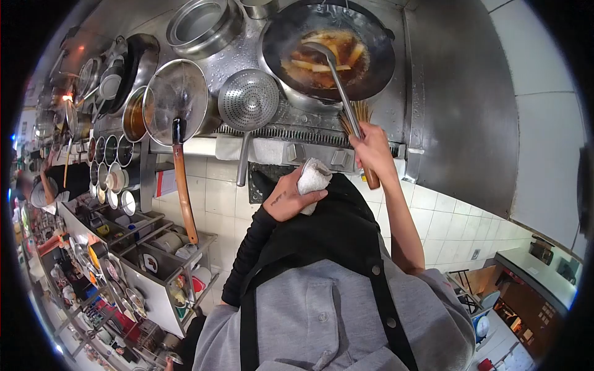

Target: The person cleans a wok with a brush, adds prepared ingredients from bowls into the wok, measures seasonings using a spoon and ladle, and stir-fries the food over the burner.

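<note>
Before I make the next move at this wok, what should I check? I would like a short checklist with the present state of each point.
1. Right hand gripping the ladle: ok.
2. Ladle's bowl inside the wok: ok, among pale strips in brown sauce.
3. Left hand holding the white cloth: ok.
4. Cloth on the wok's edge: not ok, held apart from it.
5. Skimmer handle tucked in: not ok, it sticks out past the stove front.
6. Flame under the wok: cannot tell, hidden.

mesh strainer (pixel 162 102) beside a perforated skimmer (pixel 249 100), round metal pot (pixel 198 25), rows of small containers (pixel 110 150), pale tiled floor (pixel 213 213)
</note>
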`<action>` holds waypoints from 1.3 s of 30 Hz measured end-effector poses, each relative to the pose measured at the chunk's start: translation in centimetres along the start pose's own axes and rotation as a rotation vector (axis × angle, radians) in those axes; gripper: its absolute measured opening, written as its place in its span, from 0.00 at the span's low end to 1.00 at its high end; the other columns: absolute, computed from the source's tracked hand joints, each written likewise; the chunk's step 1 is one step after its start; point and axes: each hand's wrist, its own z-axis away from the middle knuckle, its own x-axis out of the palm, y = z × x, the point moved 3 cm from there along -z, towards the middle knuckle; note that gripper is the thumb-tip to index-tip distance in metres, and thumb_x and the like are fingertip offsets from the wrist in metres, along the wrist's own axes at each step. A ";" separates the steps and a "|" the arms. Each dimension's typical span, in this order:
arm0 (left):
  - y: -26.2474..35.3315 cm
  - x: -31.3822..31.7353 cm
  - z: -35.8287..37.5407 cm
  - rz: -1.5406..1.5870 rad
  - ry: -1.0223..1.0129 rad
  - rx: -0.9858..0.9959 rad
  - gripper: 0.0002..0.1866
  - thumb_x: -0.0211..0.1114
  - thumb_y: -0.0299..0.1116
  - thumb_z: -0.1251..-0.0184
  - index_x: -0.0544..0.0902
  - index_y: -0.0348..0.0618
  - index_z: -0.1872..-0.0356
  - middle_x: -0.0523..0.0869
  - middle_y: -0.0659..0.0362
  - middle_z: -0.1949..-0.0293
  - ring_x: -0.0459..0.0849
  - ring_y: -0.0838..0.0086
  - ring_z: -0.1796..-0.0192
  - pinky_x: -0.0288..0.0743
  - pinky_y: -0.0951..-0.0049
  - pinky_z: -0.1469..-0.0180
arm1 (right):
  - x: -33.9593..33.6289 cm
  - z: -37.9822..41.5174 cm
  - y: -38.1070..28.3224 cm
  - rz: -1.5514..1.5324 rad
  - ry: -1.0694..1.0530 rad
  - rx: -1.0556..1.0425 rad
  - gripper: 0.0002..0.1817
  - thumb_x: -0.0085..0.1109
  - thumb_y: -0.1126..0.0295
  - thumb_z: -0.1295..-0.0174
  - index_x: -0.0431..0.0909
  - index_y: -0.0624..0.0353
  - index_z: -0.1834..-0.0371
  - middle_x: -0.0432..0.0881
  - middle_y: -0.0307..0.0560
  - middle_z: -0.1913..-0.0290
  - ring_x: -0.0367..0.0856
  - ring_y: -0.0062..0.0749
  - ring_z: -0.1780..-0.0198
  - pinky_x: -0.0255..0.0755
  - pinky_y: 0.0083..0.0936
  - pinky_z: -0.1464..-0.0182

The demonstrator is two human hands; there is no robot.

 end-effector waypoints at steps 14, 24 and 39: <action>0.5 0.8 -0.6 0.026 -0.066 -0.030 0.29 0.77 0.42 0.37 0.79 0.36 0.40 0.89 0.46 0.54 0.89 0.59 0.51 0.78 0.64 0.45 | -2.4 12.1 -1.8 0.150 0.162 -0.034 0.13 0.61 0.78 0.39 0.76 0.67 0.51 0.79 0.64 0.71 0.80 0.58 0.71 0.73 0.45 0.64; 0.1 0.8 -0.9 0.018 -0.062 -0.012 0.29 0.77 0.42 0.37 0.79 0.35 0.41 0.89 0.46 0.55 0.89 0.59 0.52 0.79 0.63 0.46 | -2.1 11.5 -0.9 0.034 0.024 0.132 0.10 0.60 0.76 0.38 0.76 0.69 0.57 0.76 0.63 0.80 0.81 0.58 0.76 0.74 0.47 0.67; -1.2 0.0 -0.8 0.032 -0.009 -0.028 0.29 0.78 0.42 0.38 0.80 0.34 0.42 0.89 0.48 0.55 0.88 0.62 0.52 0.78 0.64 0.45 | -1.6 2.4 4.1 0.183 0.223 -0.123 0.10 0.56 0.76 0.36 0.81 0.68 0.54 0.79 0.50 0.81 0.80 0.33 0.84 0.75 0.33 0.83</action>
